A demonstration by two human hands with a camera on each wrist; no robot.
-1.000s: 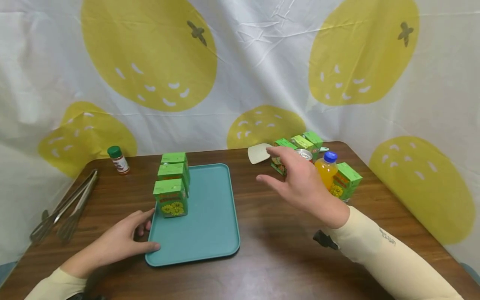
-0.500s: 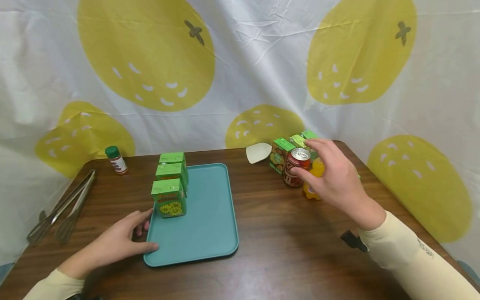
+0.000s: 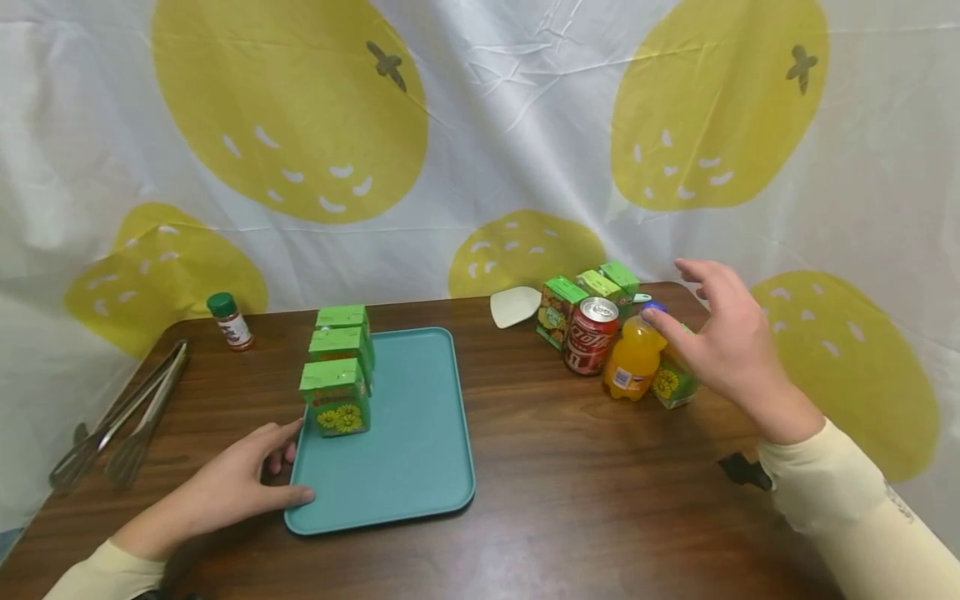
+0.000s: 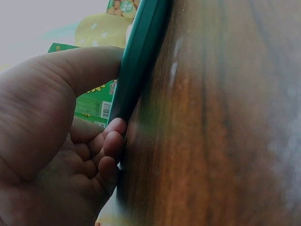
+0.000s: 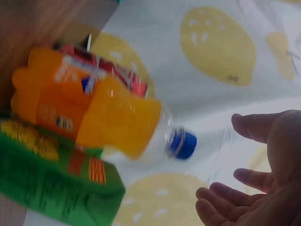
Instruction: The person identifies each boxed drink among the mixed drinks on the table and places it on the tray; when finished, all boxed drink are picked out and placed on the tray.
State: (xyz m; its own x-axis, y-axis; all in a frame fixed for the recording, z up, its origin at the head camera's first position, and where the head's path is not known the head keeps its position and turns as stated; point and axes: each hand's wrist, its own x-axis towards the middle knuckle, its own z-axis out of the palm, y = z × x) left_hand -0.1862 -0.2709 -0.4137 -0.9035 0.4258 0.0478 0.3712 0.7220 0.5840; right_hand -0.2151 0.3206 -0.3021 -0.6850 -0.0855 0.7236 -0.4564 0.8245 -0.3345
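My left hand [image 3: 228,483] holds the left edge of a teal tray [image 3: 420,467], thumb on its rim and fingers curled against its side. In the left wrist view the tray's edge [image 4: 136,66] meets the thumb and fingertips. Three green drink cartons [image 3: 337,408] stand in a row along the tray's left side. My right hand [image 3: 738,350] hovers with fingers spread, holding nothing. Nearest to it are an orange soda bottle [image 3: 632,360] with a blue cap and a green carton [image 3: 675,379] partly hidden behind. The right wrist view shows the hand apart from the bottle cap [image 5: 182,143].
Left of the bottle stands a red soda can [image 3: 591,340], with more green cartons [image 3: 558,312] behind it. A pale flat blade [image 3: 514,307] lies at the back edge. Metal tongs [image 3: 142,400] and a green-capped spice jar [image 3: 231,322] are at the left. A lemon-print cloth hangs behind.
My right hand has moved to the right, past the can and bottle, uncovering both. My left hand stays at the tray.
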